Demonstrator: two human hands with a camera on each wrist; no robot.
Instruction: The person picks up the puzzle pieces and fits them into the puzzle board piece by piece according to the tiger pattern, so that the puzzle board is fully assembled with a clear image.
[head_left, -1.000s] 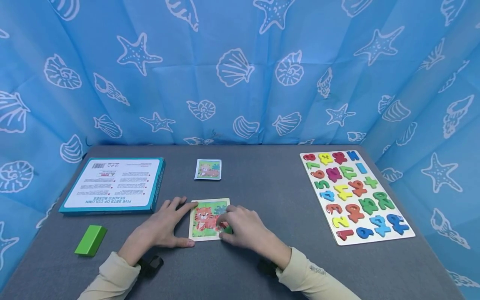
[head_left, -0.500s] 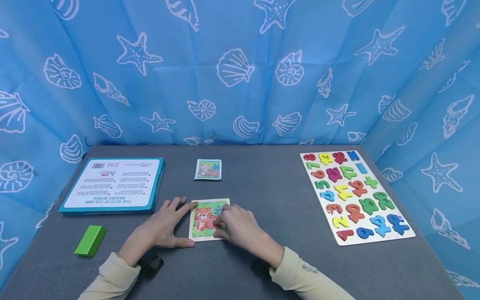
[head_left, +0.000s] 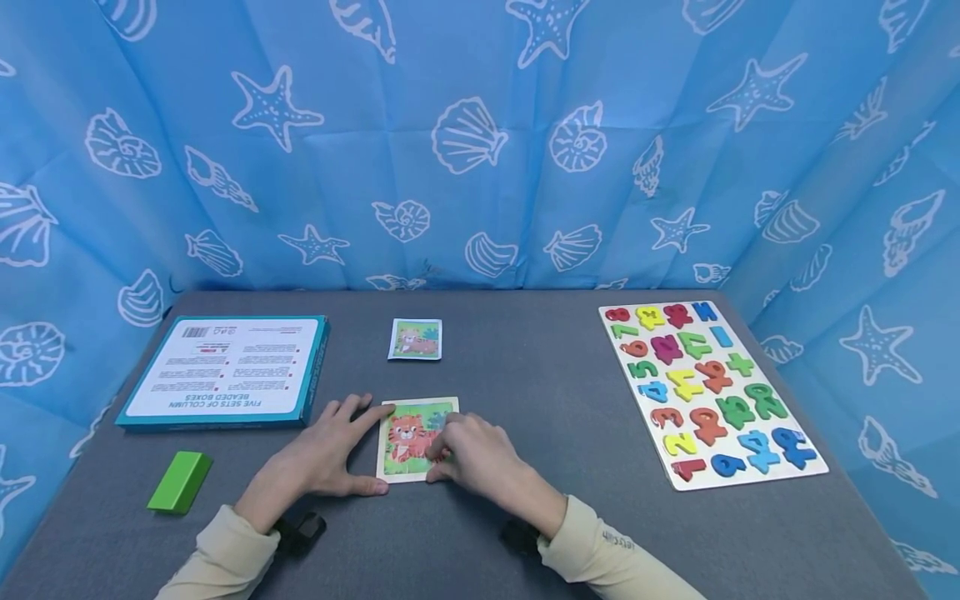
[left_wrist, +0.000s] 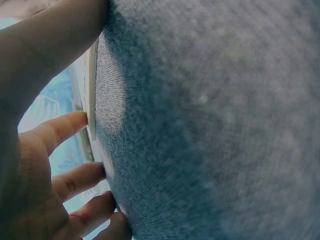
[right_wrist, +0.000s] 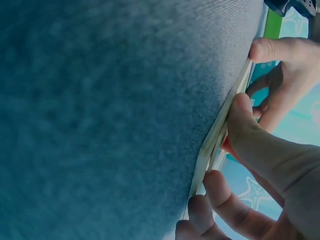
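A square tiger jigsaw puzzle [head_left: 408, 440] in a pale wooden frame lies at the middle of the grey table. My left hand [head_left: 330, 450] spreads along its left side, index fingertip at the far left corner and thumb at the near left corner. Over the right side bends my right hand [head_left: 480, 454], its fingers curled. In the right wrist view, the thumb [right_wrist: 242, 102] touches the near edge of the puzzle frame [right_wrist: 212, 140], and another fingertip touches its right edge. A bit of red shows behind that thumb. My right hand hides the puzzle's right part.
Beyond the puzzle lies a small picture card [head_left: 416, 339] with a similar tiger. A teal and white box [head_left: 225, 367] sits at the left, with a green block [head_left: 180, 482] nearer. A board of colourful numbers [head_left: 712, 396] lies at the right. A blue curtain [head_left: 480, 150] hangs behind.
My right hand has shifted slightly left over the puzzle, its fingertips now further in across the picture. The left hand and the puzzle have stayed in place.
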